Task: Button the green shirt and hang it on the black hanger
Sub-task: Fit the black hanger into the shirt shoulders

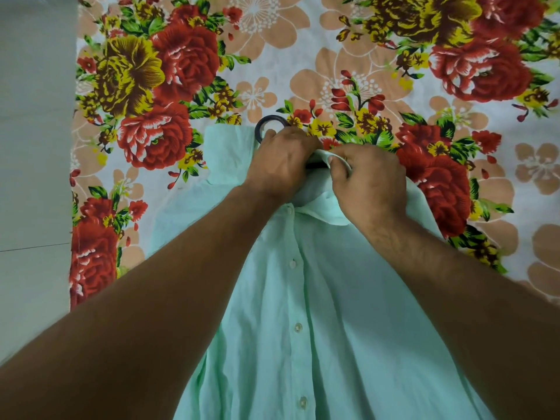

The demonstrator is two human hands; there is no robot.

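The pale green shirt (318,298) lies front up on the flowered sheet, its buttons fastened down the middle and its collar pointing away from me. The black hanger (266,122) shows only as its hook, poking out just beyond the collar; the rest is hidden under the fabric and my hands. My left hand (280,165) is closed over the neck of the hanger at the collar opening. My right hand (368,180) pinches the right collar edge between thumb and fingers, right beside the left hand.
A flowered bedsheet (181,71) in red, yellow and peach covers the surface all around the shirt. A grey tiled floor (33,147) runs along the left edge of the sheet.
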